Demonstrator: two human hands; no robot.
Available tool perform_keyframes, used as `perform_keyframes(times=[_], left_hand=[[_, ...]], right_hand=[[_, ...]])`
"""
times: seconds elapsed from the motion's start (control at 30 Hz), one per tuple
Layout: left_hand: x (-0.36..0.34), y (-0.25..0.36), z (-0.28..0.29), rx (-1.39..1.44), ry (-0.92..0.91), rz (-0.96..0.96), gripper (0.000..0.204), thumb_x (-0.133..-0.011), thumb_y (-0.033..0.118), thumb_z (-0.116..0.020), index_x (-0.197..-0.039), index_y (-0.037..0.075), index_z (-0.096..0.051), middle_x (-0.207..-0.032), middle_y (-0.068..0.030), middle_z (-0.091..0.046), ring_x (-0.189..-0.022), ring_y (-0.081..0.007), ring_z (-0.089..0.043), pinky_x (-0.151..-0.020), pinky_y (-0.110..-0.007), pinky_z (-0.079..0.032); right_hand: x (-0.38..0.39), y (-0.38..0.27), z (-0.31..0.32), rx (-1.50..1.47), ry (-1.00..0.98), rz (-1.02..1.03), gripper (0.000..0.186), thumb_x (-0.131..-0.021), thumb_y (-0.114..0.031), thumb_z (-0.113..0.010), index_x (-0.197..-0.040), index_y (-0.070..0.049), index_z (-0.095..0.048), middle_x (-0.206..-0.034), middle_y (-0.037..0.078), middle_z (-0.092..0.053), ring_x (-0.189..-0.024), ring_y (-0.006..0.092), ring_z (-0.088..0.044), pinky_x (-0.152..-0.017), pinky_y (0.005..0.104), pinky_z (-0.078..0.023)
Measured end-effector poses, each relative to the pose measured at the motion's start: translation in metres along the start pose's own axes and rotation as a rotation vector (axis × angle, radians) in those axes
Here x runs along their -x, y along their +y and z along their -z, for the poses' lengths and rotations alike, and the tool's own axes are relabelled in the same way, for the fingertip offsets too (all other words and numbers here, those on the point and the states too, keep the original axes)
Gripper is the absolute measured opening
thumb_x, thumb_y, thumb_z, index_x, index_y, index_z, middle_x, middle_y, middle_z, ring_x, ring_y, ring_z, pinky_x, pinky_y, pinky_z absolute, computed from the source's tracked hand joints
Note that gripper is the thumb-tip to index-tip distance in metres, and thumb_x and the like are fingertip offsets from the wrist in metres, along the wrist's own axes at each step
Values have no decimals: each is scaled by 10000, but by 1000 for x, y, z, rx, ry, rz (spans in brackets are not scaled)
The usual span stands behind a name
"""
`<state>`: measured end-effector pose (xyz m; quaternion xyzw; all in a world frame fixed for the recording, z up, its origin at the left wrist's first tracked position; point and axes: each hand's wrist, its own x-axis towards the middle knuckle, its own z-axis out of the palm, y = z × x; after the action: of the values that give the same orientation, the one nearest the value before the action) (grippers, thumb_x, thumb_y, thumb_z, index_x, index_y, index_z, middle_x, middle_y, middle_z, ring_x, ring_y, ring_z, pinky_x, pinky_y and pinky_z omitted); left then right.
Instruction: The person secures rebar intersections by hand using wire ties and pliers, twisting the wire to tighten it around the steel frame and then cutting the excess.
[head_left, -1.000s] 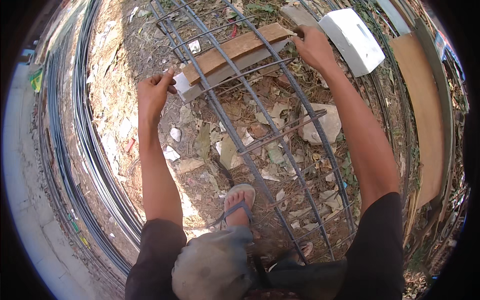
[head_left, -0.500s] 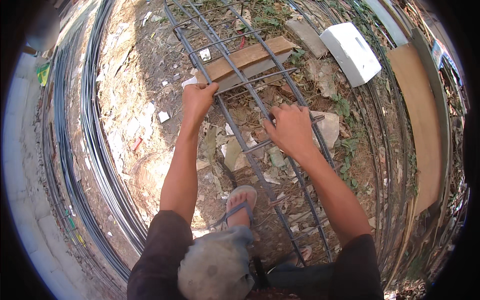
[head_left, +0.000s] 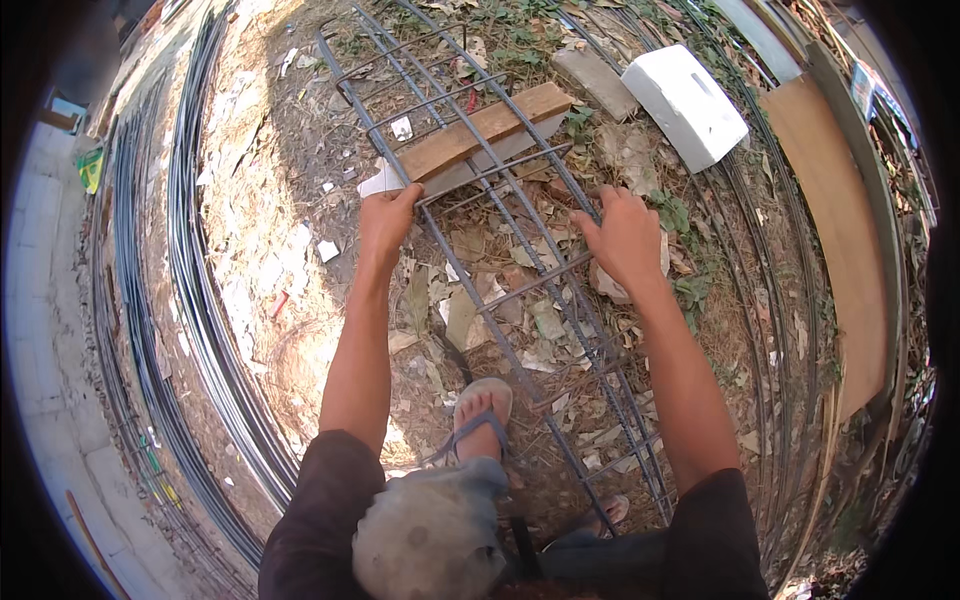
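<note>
Looking down from the head view, I have my hands well apart, one at each long side of a steel rebar cage (head_left: 458, 262). The cage slants over the littered ground (head_left: 290, 180), its near end by my feet and its far end toward the upper left.

My left hand (head_left: 386, 228) is closed on the cage's left edge bar, thumb laid along the steel, just short of the wooden board (head_left: 485, 130). My right hand (head_left: 628, 240) is at the cage's right edge, thumb and forefinger parted about the bar there; I can't tell how firmly it grips, if at all.

The board lies crosswise under the bars, on top of a pale block (head_left: 378, 180) whose left end juts out past the cage's left edge. Thin tie hoops (head_left: 535, 282) cross between the long bars.

Off the cage's right edge sit a grey slab (head_left: 596, 78) and a bright white block (head_left: 685, 105), with a plywood sheet (head_left: 835, 260) farther right. Bundled rods (head_left: 185, 215) run along the ground's left side. My sandalled foot (head_left: 482, 418) stands beside the cage's left edge.
</note>
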<state>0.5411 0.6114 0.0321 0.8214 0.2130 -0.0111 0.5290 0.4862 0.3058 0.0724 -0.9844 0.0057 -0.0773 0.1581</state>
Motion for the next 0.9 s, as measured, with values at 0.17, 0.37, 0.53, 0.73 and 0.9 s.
perform_keyframes(times=[0.17, 0.37, 0.53, 0.73, 0.9], left_hand=[[-2, -10, 1, 114, -7, 19, 296, -813, 302, -719, -653, 76, -613, -590, 53, -458, -536, -83, -335, -512, -307, -257], [-3, -6, -7, 149, -14, 6, 294, -847, 280, -714, -719, 17, -683, -636, 23, -555, -567, -68, -403, -519, -273, -295], [-10, -26, -1, 186, -6, 82, 289, -857, 313, -717, -764, 41, -688, -559, 77, -416, -469, -53, -286, -463, -281, -192], [-13, -23, -7, 192, -20, 82, 311, -856, 332, -722, -854, 21, -716, -551, 70, -419, -456, -55, -309, -450, -274, -205], [-12, -21, -4, 209, -48, 87, 304, -871, 327, -710, -859, 24, -706, -552, 62, -422, -435, -58, -314, -433, -268, -204]], right_hand=[[-24, 26, 3, -229, -462, -183, 263, -887, -300, -632, -885, -45, -700, -741, 105, -698, -767, 291, -685, -750, 431, -508], [-27, 46, 6, -366, -496, -234, 300, -912, -310, -614, -877, -31, -717, -685, 61, -705, -745, 236, -699, -745, 397, -513], [-35, 67, 3, -665, -671, -285, 435, -968, -409, -570, -1069, -8, -705, -889, 102, -723, -857, 174, -666, -800, 370, -508], [18, 94, 27, -621, -571, -559, 702, -958, -626, -480, -1149, 24, -664, -995, 141, -705, -818, 187, -669, -793, 371, -546], [26, 68, 30, -938, -811, -819, 804, -925, -751, -378, -902, 5, -651, -688, 56, -626, -556, 157, -600, -576, 302, -543]])
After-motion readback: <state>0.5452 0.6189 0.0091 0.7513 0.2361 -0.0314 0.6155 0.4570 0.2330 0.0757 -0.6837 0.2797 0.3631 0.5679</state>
